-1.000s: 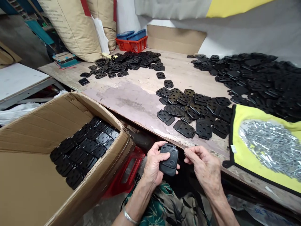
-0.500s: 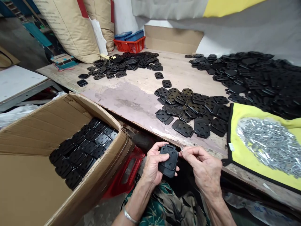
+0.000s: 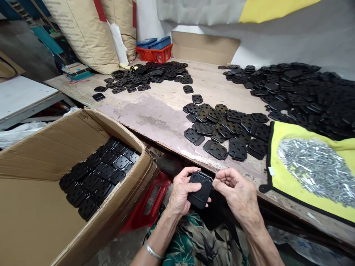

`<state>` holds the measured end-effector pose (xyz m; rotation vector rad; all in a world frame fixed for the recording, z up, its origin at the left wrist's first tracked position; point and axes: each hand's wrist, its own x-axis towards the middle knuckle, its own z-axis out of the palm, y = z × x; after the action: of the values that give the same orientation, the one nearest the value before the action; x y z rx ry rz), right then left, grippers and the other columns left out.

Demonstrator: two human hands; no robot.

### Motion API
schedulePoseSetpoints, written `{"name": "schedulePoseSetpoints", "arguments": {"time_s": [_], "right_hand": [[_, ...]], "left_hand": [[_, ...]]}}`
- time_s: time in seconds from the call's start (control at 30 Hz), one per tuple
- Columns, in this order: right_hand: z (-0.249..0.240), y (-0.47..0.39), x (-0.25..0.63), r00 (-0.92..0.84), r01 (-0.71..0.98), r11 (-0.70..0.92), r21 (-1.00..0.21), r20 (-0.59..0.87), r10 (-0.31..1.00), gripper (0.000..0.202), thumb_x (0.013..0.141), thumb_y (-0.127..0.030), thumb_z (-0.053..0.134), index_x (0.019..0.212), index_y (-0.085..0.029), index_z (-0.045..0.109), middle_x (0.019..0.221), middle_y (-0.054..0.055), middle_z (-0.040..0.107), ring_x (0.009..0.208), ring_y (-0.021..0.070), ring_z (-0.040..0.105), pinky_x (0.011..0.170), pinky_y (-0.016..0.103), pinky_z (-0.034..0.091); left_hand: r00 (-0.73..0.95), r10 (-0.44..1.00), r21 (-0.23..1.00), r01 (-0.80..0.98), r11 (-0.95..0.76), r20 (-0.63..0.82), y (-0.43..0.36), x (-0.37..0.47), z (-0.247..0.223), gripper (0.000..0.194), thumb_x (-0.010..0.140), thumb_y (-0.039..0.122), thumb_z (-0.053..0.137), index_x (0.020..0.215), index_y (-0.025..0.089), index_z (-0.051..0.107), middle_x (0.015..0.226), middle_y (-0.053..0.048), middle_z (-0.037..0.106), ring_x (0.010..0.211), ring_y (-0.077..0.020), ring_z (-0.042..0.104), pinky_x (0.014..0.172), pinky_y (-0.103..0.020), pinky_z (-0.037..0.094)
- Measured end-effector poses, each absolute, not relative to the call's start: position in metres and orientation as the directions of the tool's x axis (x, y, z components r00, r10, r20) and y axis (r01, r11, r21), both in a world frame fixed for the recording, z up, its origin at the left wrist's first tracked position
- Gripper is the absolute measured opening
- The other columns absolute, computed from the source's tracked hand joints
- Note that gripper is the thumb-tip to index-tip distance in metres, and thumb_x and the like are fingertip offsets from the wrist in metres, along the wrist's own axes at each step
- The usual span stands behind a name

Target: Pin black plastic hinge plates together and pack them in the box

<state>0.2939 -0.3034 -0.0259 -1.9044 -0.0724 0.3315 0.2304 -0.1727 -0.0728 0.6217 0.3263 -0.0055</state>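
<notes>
The left hand [image 3: 181, 192] grips a black plate [image 3: 200, 189] while the right hand [image 3: 235, 190] pinches something tiny (likely a pin) at its top edge, which seems mid-insertion and calls for a straight push next.

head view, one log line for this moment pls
left hand: holds black plastic part | right hand: fingertips at part's top corner | cardboard box: left

Two hands are at work, the left hand [image 3: 181, 192] and the right hand [image 3: 238, 194], with one black plate [image 3: 200, 190] between them. There is one cardboard box [image 3: 55, 155], one yellow cloth [image 3: 280, 173], one red basket [image 3: 155, 53], and black plates on the table [image 3: 155, 111] beyond counting.
</notes>
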Motion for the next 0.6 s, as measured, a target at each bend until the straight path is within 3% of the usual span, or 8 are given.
{"name": "schedulePoseSetpoints", "arguments": {"time_s": [0.23, 0.43, 0.5, 0.6], "right_hand": [[-0.026, -0.31, 0.301, 0.878, -0.136, -0.344, -0.929, -0.274, 0.393, 0.031, 0.059, -0.019, 0.056, 0.089, -0.02, 0.05, 0.058, -0.005, 0.059, 0.052, 0.0132, 0.053, 0.052, 0.025, 0.042], [-0.029, -0.308, 0.29, 0.911, 0.116, -0.336, -0.935, -0.034, 0.41, 0.029, 0.065, -0.019, 0.056, 0.094, -0.021, 0.05, 0.06, -0.005, 0.058, 0.056, 0.014, 0.055, 0.056, 0.026, 0.043], [-0.033, -0.307, 0.286, 0.917, 0.057, -0.265, -0.963, -0.055, 0.396, 0.03, 0.065, -0.019, 0.06, 0.092, -0.021, 0.049, 0.06, -0.004, 0.059, 0.056, 0.0142, 0.056, 0.057, 0.027, 0.044], [-0.04, -0.307, 0.281, 0.897, -0.178, -0.116, -0.977, -0.209, 0.389, 0.034, 0.062, -0.023, 0.065, 0.089, -0.021, 0.046, 0.059, -0.004, 0.061, 0.051, 0.0141, 0.055, 0.053, 0.027, 0.045]], "left_hand": [[0.959, 0.108, 0.698, 0.11, 0.708, -0.26, -0.164, 0.221, -0.072, 0.048, 0.063, 0.017, 0.076, 0.107, 0.018, 0.057, 0.08, -0.004, 0.071, 0.051, -0.0216, 0.068, 0.042, -0.028, 0.056], [0.976, 0.071, 0.797, 0.127, 0.59, -0.208, -0.151, 0.215, -0.075, 0.045, 0.067, 0.016, 0.077, 0.108, 0.02, 0.058, 0.085, -0.003, 0.07, 0.059, -0.0184, 0.069, 0.053, -0.029, 0.059], [0.976, 0.049, 0.798, 0.142, 0.586, -0.21, -0.148, 0.214, -0.075, 0.045, 0.067, 0.016, 0.076, 0.108, 0.021, 0.058, 0.084, -0.002, 0.069, 0.058, -0.0185, 0.068, 0.052, -0.03, 0.059], [0.973, 0.005, 0.788, 0.182, 0.589, -0.229, -0.146, 0.213, -0.075, 0.046, 0.067, 0.017, 0.076, 0.108, 0.021, 0.058, 0.082, -0.002, 0.069, 0.056, -0.0186, 0.067, 0.049, -0.029, 0.057]]}}
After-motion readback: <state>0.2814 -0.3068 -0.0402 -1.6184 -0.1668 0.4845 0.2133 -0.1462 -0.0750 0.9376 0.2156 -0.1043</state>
